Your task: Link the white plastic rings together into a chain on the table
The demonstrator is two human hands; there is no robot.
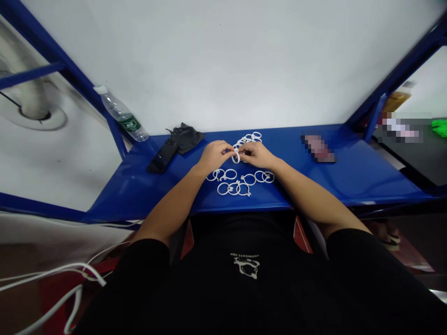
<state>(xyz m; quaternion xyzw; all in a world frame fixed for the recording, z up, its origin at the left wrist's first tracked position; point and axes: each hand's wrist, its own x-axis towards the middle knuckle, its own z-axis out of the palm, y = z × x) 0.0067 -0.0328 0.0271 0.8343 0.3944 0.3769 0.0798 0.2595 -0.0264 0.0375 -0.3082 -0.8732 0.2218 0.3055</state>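
Over the blue table, my left hand (216, 154) and my right hand (255, 154) meet at the fingertips. Between them is a white plastic ring (236, 157), pinched from both sides by thumbs and fingers. It looks like a curtain ring with a small clip or eyelet. Behind the hands lies a pile of more such rings (256, 135). Closer to my body several loose rings lie in three small clusters: one at the left (230, 174), one at the right (249, 179) and one in front (223, 188). My fingers partly hide the held ring's upper end.
The blue tabletop (279, 200) ends at a wall. At its left are a clear water bottle (129, 122), a black phone (162, 157) and a crumpled black bag (186, 137). A blurred-out flat item (318, 149) lies at the right. White cables (70, 270) hang at lower left.
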